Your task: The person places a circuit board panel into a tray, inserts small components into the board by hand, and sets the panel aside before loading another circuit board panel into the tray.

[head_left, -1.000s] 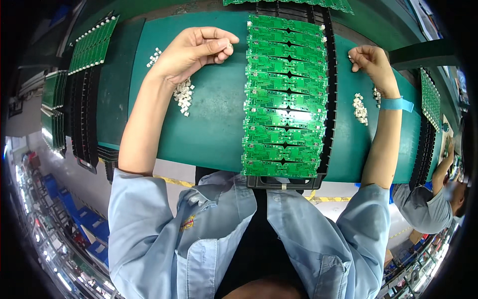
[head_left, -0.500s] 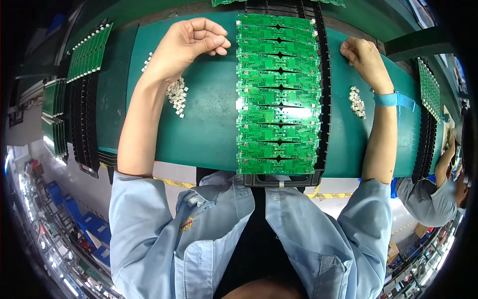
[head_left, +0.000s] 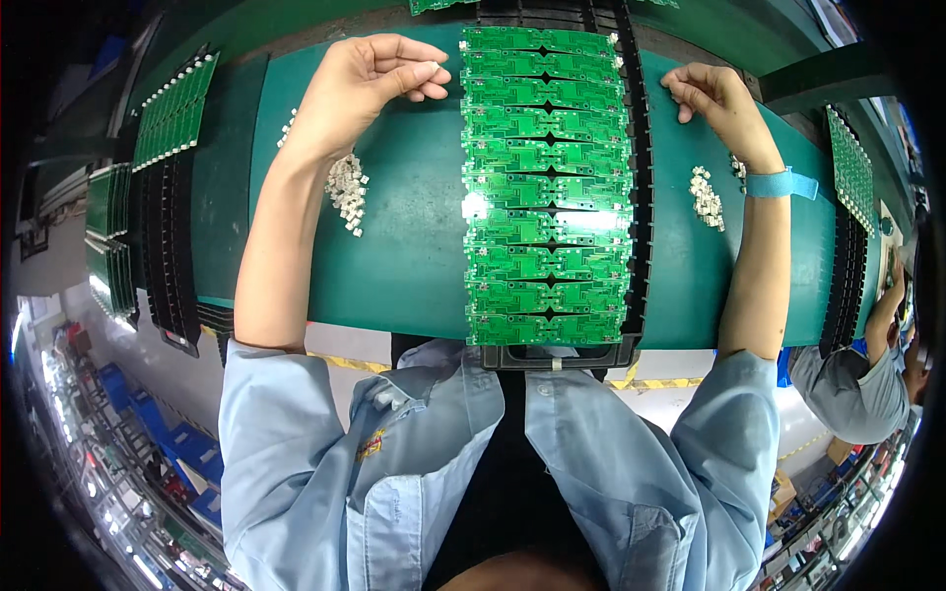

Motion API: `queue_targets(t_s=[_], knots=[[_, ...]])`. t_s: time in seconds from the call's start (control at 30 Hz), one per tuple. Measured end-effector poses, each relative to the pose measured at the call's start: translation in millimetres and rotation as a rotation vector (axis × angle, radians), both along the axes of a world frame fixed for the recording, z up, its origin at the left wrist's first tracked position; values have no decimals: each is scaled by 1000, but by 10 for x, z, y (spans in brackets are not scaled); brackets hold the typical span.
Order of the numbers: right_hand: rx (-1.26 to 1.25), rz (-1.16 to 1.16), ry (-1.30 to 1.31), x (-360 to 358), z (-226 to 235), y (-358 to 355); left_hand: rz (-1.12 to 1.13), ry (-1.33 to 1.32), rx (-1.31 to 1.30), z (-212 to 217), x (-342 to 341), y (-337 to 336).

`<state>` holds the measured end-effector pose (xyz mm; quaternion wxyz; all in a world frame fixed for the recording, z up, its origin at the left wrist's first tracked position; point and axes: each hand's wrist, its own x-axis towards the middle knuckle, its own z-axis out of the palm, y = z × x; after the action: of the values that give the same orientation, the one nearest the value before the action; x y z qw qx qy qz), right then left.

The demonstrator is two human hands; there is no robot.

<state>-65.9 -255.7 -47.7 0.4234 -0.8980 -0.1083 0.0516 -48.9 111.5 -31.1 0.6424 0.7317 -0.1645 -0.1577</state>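
A tall panel of green circuit boards (head_left: 547,187) lies before me in a black slotted rack, its boards stacked in rows. Small white connectors sit at its far corners. Left of the far rows, my left hand (head_left: 379,84) is pinched on what looks like a small white connector (head_left: 434,66), apart from the panel. My right hand (head_left: 717,103), with a blue strap (head_left: 778,184) on its wrist, is held right of the panel. Its thumb and forefinger are closed together; what they hold is too small to make out. Loose white connectors (head_left: 347,192) lie beneath my left wrist.
Another heap of white connectors (head_left: 706,199) lies by my right forearm on the green mat (head_left: 414,246). More board panels stand at the left (head_left: 177,113) and right (head_left: 851,167) in black racks. A co-worker's grey sleeve (head_left: 852,394) shows at the far right.
My right hand has shifted slightly left and up, its fingers now reaching further out toward the panel. My left hand has stayed nearly in place, its pinch turned a little.
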Motion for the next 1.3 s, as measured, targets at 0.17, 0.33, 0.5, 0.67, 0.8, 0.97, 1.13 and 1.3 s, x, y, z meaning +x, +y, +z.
queue_targets(t_s=[0.17,0.33,0.5,0.67,0.8,0.97,1.13,1.3], knots=[[43,1,39,1,0,-16,49,-97,69,25,-28,-86],[44,9,43,5,10,-21,58,-302,315,7,-20,-151],[161,46,75,23,2,-39,69,-351,375,44,-31,-198],[191,-33,200,27,47,-72,61,-428,512,131,-49,-234],[237,-50,160,7,61,-52,51,-480,617,173,-62,-254],[258,-91,117,-2,30,-48,38,-491,616,161,-51,-255],[352,-51,129,9,75,-12,47,-600,673,179,-74,-303],[435,11,112,-33,162,212,45,-631,649,145,-77,-315]])
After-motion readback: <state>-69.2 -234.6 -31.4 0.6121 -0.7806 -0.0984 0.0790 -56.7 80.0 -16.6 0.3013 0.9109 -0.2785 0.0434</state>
